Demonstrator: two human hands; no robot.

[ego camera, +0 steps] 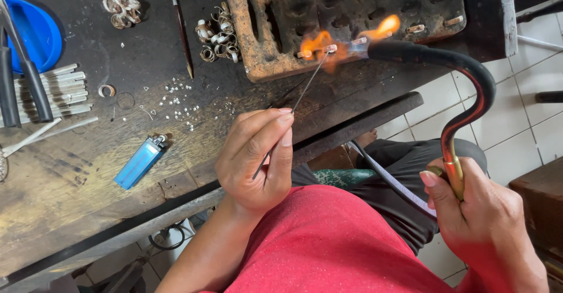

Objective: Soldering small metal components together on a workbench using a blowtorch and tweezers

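Pinching a thin wire [293,108], the left hand [256,158] feeds its tip to a small ring [330,49] on the charred block [352,12]; the right hand [487,211] grips the torch [463,94], flame lit; finished rings [218,34] lie on the counter [88,170], the joint seemingly still mid-heating.

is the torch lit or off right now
Lit. Orange flame burns at the tip of the curved black-and-brass torch held in the right hand, licking across the scorched pitted soldering block.

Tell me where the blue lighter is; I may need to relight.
In the head view, the blue lighter lies on the wooden bench, left of the left hand, below the scattered small beads.
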